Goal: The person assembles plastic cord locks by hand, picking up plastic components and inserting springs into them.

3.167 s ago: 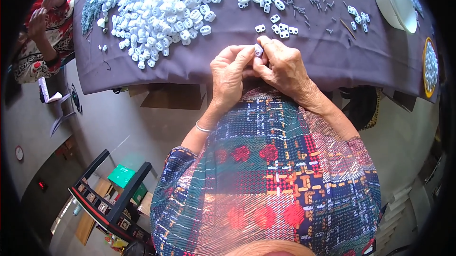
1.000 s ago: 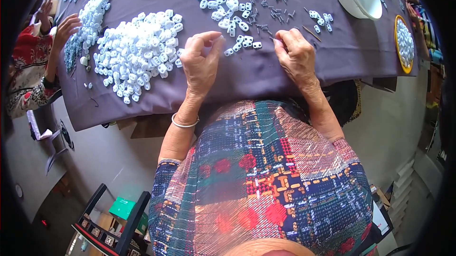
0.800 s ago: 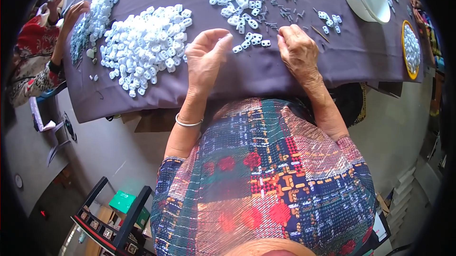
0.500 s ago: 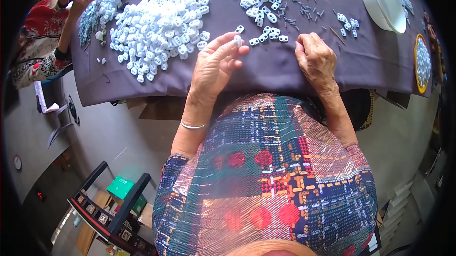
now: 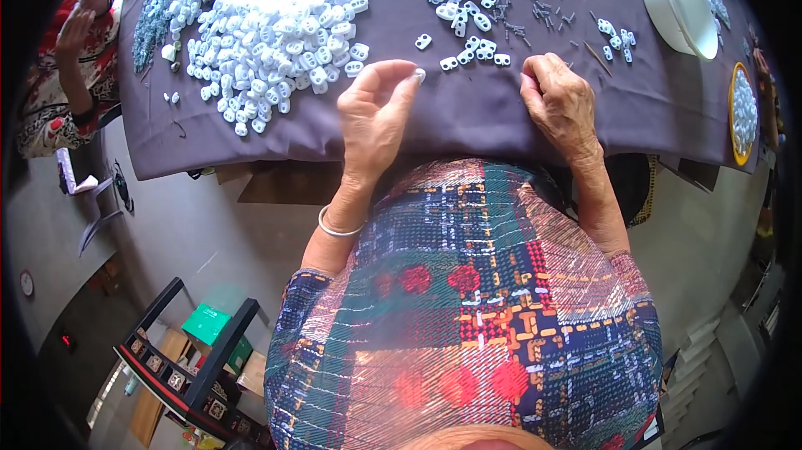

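My left hand (image 5: 374,120) is raised over the table's near side, thumb and forefinger pinching a small white plastic piece (image 5: 419,75); only its end shows. To the right, my right hand (image 5: 561,103) is curled closed just over the cloth, and whatever its fingers hold is hidden. Left of my left hand spreads a large heap of white two-holed plastic pieces (image 5: 276,40). Beyond and between my hands lies a looser group of such pieces (image 5: 480,50), with one lone piece (image 5: 423,41) close to my left fingertips. Small dark grey pins (image 5: 543,11) are scattered behind my right hand.
A white tub (image 5: 681,11) stands at the far right, near a yellow-rimmed basket (image 5: 742,116) of white pieces. A thin brown stick (image 5: 598,58) lies by several paired pieces (image 5: 616,38). At the left, another person's hands (image 5: 79,20) are above another heap (image 5: 171,11).
My left hand has turned, its other fingers folding out of sight behind the pinch, which still holds the white piece. My right hand has barely moved. The other person's hands have shifted left.
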Tool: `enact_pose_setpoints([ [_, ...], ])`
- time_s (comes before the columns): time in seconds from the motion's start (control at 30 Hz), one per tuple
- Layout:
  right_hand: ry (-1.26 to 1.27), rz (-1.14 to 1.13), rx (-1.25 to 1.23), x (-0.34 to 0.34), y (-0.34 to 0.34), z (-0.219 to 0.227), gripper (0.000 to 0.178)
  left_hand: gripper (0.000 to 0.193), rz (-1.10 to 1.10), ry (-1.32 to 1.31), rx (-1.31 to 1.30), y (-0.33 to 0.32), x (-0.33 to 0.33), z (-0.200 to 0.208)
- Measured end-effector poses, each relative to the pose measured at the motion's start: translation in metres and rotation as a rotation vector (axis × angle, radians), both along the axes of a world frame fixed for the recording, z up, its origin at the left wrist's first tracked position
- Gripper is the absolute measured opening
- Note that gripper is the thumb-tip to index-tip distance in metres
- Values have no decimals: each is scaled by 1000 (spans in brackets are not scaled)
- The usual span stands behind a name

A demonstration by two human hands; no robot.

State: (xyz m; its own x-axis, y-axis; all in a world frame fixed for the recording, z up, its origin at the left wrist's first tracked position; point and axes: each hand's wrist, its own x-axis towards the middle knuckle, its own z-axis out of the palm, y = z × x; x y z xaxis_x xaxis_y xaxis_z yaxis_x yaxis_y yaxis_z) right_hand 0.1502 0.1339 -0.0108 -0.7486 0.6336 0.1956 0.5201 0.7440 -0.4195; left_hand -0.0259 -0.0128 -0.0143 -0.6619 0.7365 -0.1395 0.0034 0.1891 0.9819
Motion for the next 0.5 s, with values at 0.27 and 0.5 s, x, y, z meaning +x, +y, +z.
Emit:
enact_pose_setpoints([
  [0.27, -12, -11, -33, 1, -3, 4, 7, 18, 9, 882, -120, 26, -16, -12],
  [0.5, -15, -14, -99, 1, 1, 3, 5, 16, -74, 948, -137, 42, -15, -9],
])
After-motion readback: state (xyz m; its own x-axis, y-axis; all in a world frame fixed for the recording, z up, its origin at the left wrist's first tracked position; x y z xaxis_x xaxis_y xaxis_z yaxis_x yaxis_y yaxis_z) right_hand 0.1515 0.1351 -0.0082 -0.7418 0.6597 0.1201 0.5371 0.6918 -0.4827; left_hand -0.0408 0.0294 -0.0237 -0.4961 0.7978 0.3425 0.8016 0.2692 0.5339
